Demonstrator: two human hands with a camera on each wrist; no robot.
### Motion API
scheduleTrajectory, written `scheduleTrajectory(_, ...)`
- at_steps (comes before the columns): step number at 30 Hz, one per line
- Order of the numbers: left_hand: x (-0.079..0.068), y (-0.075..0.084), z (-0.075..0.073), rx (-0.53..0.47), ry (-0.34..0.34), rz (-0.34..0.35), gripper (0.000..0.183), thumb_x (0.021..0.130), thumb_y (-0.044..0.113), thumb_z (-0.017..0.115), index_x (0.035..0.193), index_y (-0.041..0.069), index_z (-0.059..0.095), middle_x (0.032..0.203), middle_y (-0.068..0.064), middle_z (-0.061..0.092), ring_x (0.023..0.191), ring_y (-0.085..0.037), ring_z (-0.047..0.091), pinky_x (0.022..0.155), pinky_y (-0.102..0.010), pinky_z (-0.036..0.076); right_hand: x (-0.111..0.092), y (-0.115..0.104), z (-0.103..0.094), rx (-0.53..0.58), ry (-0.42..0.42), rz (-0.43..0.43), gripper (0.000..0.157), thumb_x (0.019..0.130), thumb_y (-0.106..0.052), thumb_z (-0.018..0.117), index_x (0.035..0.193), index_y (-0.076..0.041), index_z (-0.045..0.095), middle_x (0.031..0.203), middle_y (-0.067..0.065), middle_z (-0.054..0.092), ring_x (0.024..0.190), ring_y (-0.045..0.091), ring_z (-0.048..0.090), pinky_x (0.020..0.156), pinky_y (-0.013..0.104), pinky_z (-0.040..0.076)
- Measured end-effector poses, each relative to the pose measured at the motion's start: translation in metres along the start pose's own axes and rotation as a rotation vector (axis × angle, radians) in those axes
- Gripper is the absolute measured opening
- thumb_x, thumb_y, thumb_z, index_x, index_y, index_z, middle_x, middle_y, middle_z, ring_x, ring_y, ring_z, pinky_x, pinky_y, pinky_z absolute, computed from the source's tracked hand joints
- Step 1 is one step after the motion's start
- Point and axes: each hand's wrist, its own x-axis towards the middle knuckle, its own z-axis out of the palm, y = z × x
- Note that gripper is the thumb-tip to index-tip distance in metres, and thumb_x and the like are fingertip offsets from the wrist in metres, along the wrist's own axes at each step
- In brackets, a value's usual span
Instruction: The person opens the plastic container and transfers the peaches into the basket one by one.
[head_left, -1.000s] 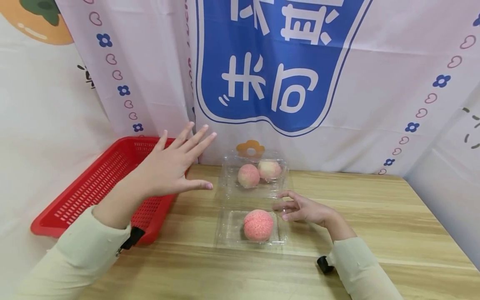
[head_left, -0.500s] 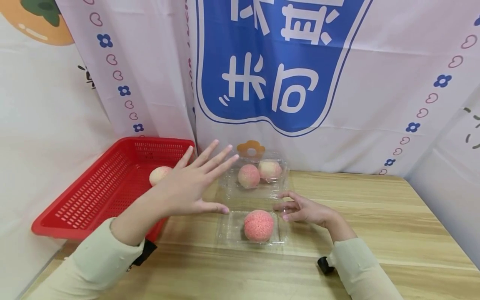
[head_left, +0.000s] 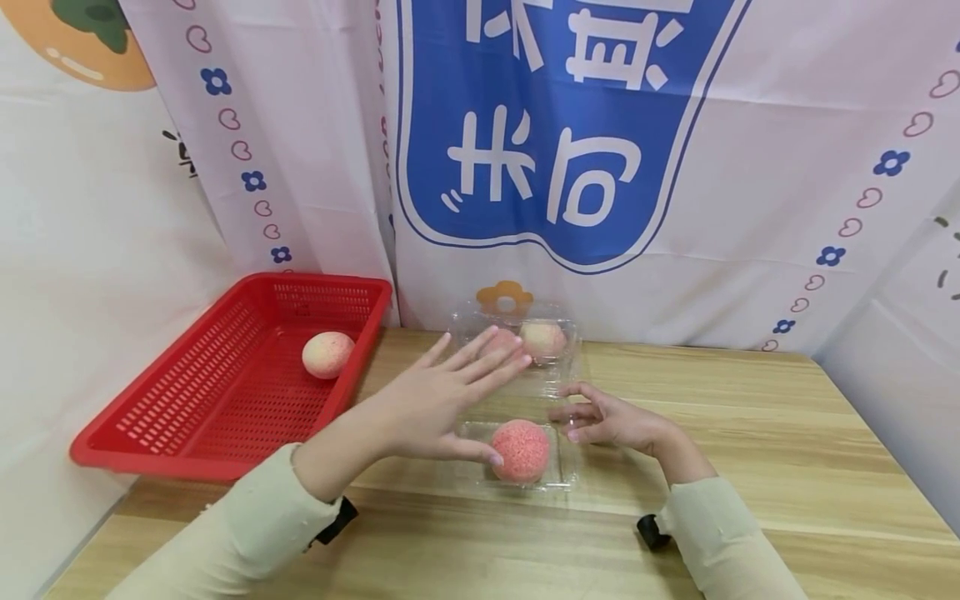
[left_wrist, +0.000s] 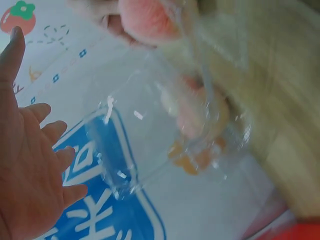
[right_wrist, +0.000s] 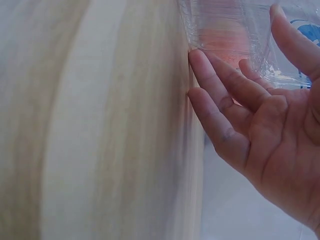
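Note:
A hinged clear plastic box [head_left: 562,482] lies spread on the table. Its near half contains a pink peach-like ball [head_left: 522,454]; in the far half are two pink-and-cream balls, one [head_left: 543,337] in plain sight and the other [head_left: 497,342] partly behind my left fingers. My left hand [head_left: 427,408] hovers over the box with fingers spread and nothing held. In the left wrist view its palm [left_wrist: 30,165] is bare. At the box's right side my right hand [head_left: 618,421] has loosely bent fingers, and its fingertips [right_wrist: 202,62] are at the plastic edge without gripping.
A red perforated basket [head_left: 187,367] stands on the left with one cream-and-pink ball [head_left: 327,355] inside. Behind the wooden table [head_left: 750,467] hangs a printed cloth [head_left: 720,208], close to the box's far edge. White walls flank both sides.
My left hand has moved right and toward me, from above the basket to over the box, uncovering the ball in the basket. My right hand has stayed in place.

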Motion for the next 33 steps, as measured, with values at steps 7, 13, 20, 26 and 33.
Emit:
scheduleTrajectory(7, 0.014, 0.005, 0.021, -0.058, -0.092, 0.004, 0.102, 0.083, 0.075, 0.056, 0.160, 0.035, 0.001, 0.168, 0.012, -0.004, 0.156, -0.022, 0.000, 0.120, -0.066, 0.010, 0.000, 0.000, -0.001, -0.004, 0.002, 0.006, 0.072, 0.097, -0.016, 0.064, 0.152, -0.003, 0.018, 0.153, 0.030, 0.036, 0.139, 0.049, 0.039, 0.115, 0.057, 0.036)
scheduleTrajectory(13, 0.021, 0.007, 0.039, -0.059, -0.141, 0.024, 0.102, 0.084, 0.077, 0.052, 0.160, 0.031, 0.001, 0.168, 0.008, 0.000, 0.156, -0.025, 0.000, 0.120, -0.066, 0.013, 0.000, 0.000, -0.001, 0.001, -0.003, 0.005, 0.072, 0.097, -0.015, 0.063, 0.153, -0.004, 0.018, 0.154, 0.030, 0.035, 0.140, 0.049, 0.039, 0.114, 0.057, 0.036)
scheduleTrajectory(20, 0.026, 0.006, 0.053, -0.101, -0.178, 0.064, 0.097, 0.087, 0.072, 0.054, 0.161, 0.026, 0.011, 0.169, 0.001, 0.011, 0.156, -0.025, 0.003, 0.121, -0.063, 0.017, -0.001, 0.000, -0.001, 0.010, -0.004, 0.000, 0.072, 0.096, -0.016, 0.064, 0.151, -0.004, 0.020, 0.154, 0.032, 0.035, 0.139, 0.049, 0.039, 0.114, 0.056, 0.038)
scheduleTrajectory(26, 0.030, 0.002, 0.062, -0.123, -0.192, 0.086, 0.093, 0.090, 0.069, 0.053, 0.161, 0.025, 0.013, 0.168, 0.001, 0.016, 0.155, -0.028, 0.011, 0.119, -0.063, 0.023, 0.000, 0.001, -0.001, 0.016, -0.009, -0.001, 0.074, 0.096, -0.016, 0.064, 0.152, -0.004, 0.017, 0.154, 0.031, 0.034, 0.140, 0.049, 0.038, 0.114, 0.055, 0.037)
scheduleTrajectory(33, 0.034, -0.002, 0.069, -0.150, -0.224, 0.118, 0.089, 0.092, 0.065, 0.054, 0.160, 0.020, 0.018, 0.165, -0.003, 0.025, 0.153, -0.027, 0.022, 0.121, -0.055, 0.028, 0.000, 0.001, 0.000, 0.000, -0.006, -0.012, 0.072, 0.097, -0.017, 0.063, 0.151, -0.002, 0.018, 0.153, 0.032, 0.035, 0.139, 0.050, 0.039, 0.114, 0.055, 0.038)
